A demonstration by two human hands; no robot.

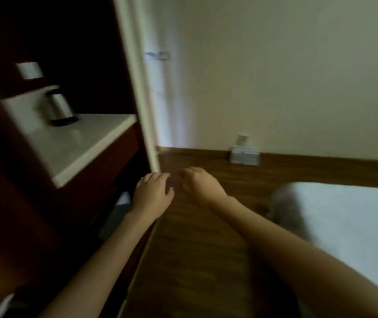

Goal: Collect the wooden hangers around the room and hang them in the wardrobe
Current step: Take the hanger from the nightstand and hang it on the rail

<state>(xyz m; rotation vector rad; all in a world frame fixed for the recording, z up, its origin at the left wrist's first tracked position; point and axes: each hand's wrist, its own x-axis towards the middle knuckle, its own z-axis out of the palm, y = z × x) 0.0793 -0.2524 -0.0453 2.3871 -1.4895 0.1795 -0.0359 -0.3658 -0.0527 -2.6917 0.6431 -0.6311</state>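
**Looking for hangers, nothing in my hands**

My left hand (153, 191) is open with flat fingers and holds nothing. My right hand (198, 184) is loosely curled, and I see nothing in its grip. Both hang over the wood floor (194, 249), close together. I see no wooden hanger anywhere here. I think I am between pickups. Next I must look around, maybe by the bed (348, 216) or the dark cupboard (80, 42) with the kettle (58, 106).

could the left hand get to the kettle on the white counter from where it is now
Probably yes. The left hand is empty, fingers loosely spread, and hangs below and right of the white counter. The kettle stands alone there, nothing visible blocks it, though the frame is blurred and the arm would need to lift over the counter edge.
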